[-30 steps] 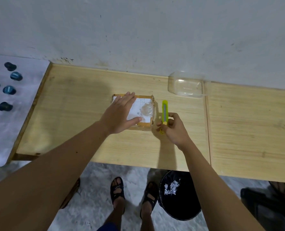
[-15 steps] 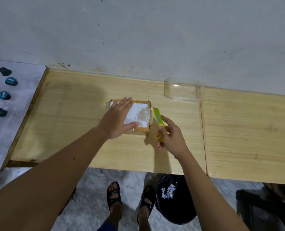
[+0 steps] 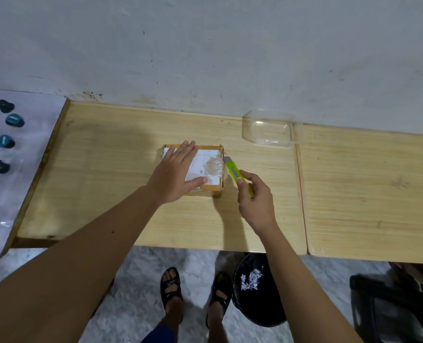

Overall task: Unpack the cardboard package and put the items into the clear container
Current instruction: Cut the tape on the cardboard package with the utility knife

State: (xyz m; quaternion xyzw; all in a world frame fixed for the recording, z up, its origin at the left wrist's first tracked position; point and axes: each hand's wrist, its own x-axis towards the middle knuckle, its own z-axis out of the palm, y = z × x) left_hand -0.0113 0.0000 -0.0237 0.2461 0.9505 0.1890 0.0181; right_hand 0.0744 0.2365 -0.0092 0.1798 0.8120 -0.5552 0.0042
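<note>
Cardboard package (image 3: 206, 188) sat mid-table (image 3: 106, 194), a bit toward the back edge, still taped shut with a white label on top. Left hand (image 3: 174, 175) lay flat on it, fingers straight, pressing down on the label. Right hand (image 3: 255, 201) gripped a yellow-green utility knife (image 3: 234, 173), its tip at the package's right edge near the far corner. Clear container (image 3: 267, 128) stood at the table's back right corner against the wall, well apart from the package. Dark blue caps (image 3: 5, 141) lay on the white sheet (image 3: 19, 194) off the left edge
</note>
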